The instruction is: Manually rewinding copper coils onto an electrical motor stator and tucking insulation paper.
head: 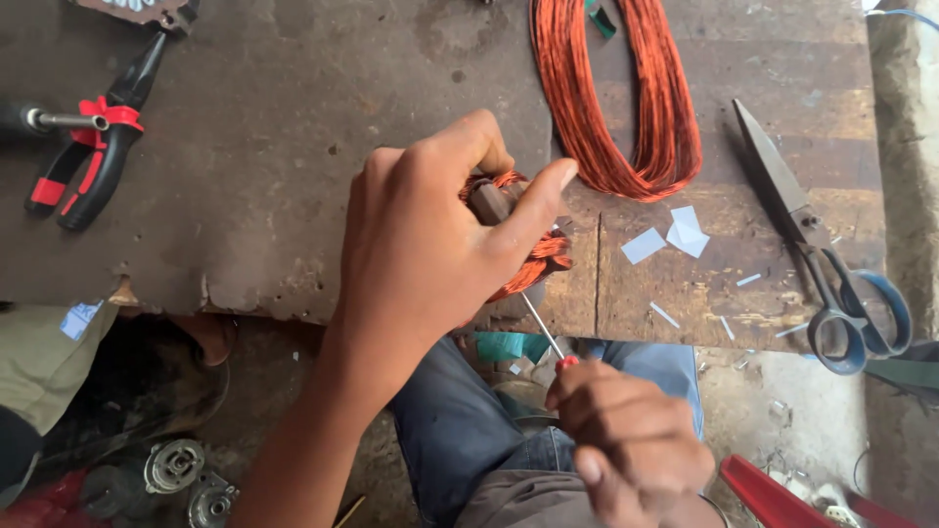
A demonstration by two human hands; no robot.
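Observation:
My left hand [430,244] is closed around a small motor core wound with orange copper wire [533,256], held at the front edge of a worn wooden bench [293,176]. My right hand [626,440] sits lower, over my lap, gripping a thin screwdriver with a red handle [565,362]. Its metal shaft [540,326] points up into the windings under my left hand. Most of the core is hidden by my fingers.
A large loop of orange copper wire [626,108] lies at the back of the bench. Big scissors [822,254] lie at the right, red-and-black pliers [93,147] at the left, paper scraps [675,235] between. Metal motor parts [176,469] sit on the floor.

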